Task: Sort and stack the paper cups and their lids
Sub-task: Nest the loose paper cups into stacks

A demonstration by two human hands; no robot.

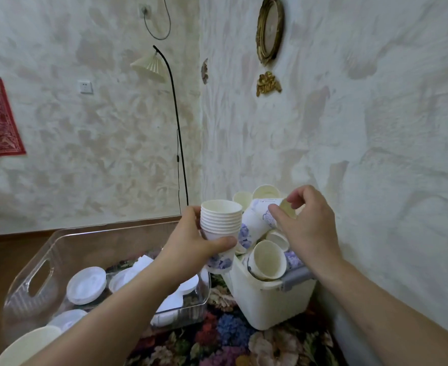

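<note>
My left hand [194, 244] grips a nested stack of white paper cups [220, 220] with a purple flower print, held upright over the gap between two bins. My right hand [306, 223] pinches the base of a single flowered cup [263, 207] lying on its side atop the pile. That pile of loose cups [266, 258] fills a white bin [267, 305] with a grey handle. White plastic lids [87, 285] lie in a clear plastic bin [33, 286] to the left.
The bins stand on a dark floral carpet [230, 336] in a room corner, with the wall close on the right. A black floor lamp [176, 122] rises behind the clear bin. A cream rim [27, 344] shows at bottom left.
</note>
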